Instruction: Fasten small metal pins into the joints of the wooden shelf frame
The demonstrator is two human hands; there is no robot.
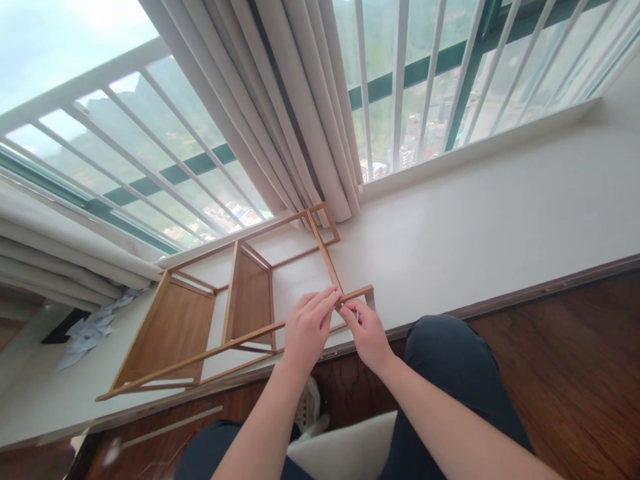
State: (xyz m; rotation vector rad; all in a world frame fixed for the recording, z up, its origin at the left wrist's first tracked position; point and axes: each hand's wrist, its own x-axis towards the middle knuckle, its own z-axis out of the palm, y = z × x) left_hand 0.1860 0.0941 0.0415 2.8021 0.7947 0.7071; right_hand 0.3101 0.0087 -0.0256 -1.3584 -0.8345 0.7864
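A wooden shelf frame (275, 327) lies on its side along the white window ledge, with two brown panels fitted between its rails. My left hand (311, 327) is closed round the near rail by a corner joint, its fingers pressed together against the crossbar (324, 250). Close beside it, my right hand (365, 333) pinches something small at the same joint. A bit of shiny metal shows between thumb and fingers, but most of it is hidden. Past the joint, a short leg end (361, 291) of the frame sticks out to the right.
Behind the frame hang beige curtains (280, 100) before barred windows (415, 87). The white ledge (475, 200) runs right, above dark wood flooring (565, 360). Crumpled papers (93, 333) lie at left. My knees flank a white surface (345, 447) below my arms.
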